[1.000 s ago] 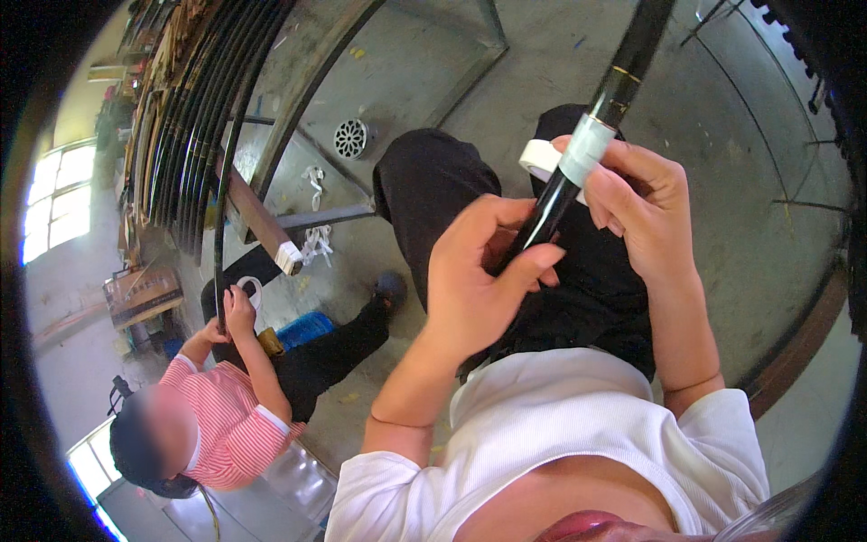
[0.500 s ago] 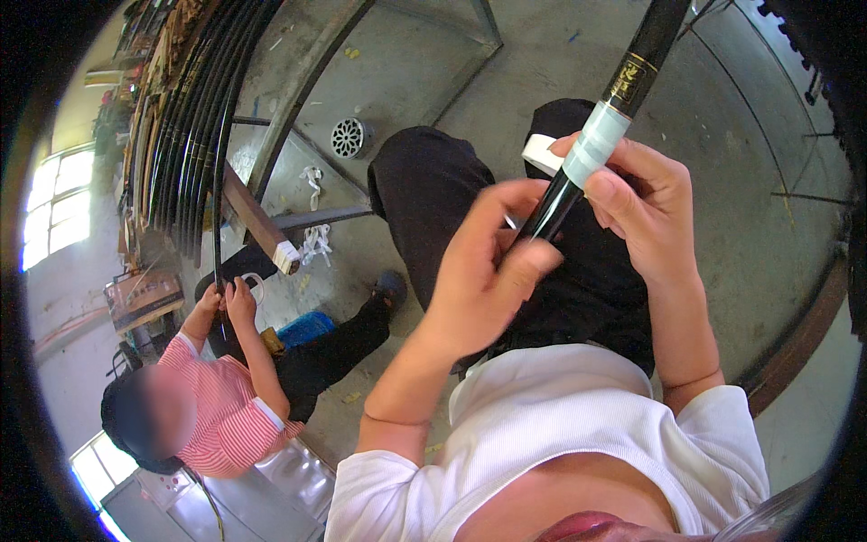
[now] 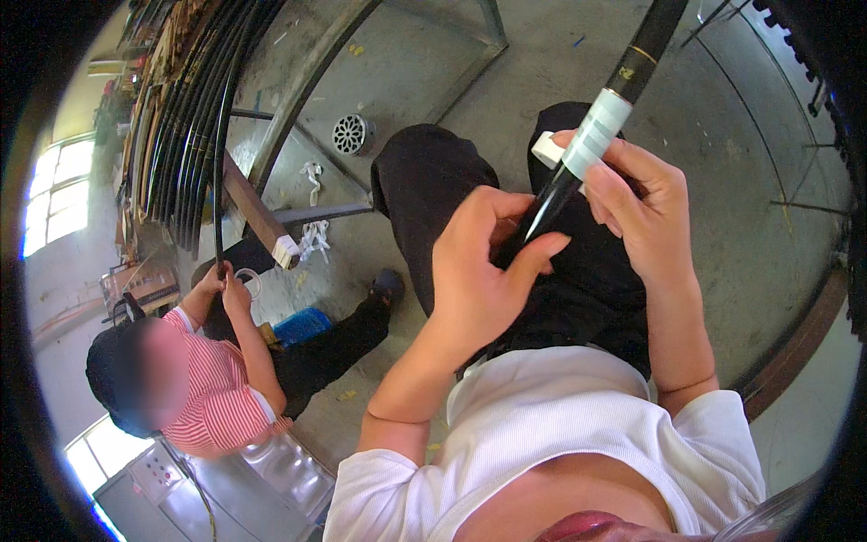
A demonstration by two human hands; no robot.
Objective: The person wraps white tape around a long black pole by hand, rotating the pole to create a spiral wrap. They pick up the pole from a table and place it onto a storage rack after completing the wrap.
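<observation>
In the head view, rolled partly round since half a second ago: a glossy black round rod point(image 3: 562, 191), with less of a small gold emblem point(image 3: 627, 74) showing. To the rod's left, tipped differently than before, a narrow white roll of tape point(image 3: 545, 149). Clamped around the rod's lower end: the left hand point(image 3: 479, 262), thumb across the near side. Pinched on the rod from its right, at a pale whitish wrapped band point(image 3: 596, 134): the right hand point(image 3: 646, 203). Slanted above black-trousered knees point(image 3: 435, 176), shiny below the band, gold-ringed above.
</observation>
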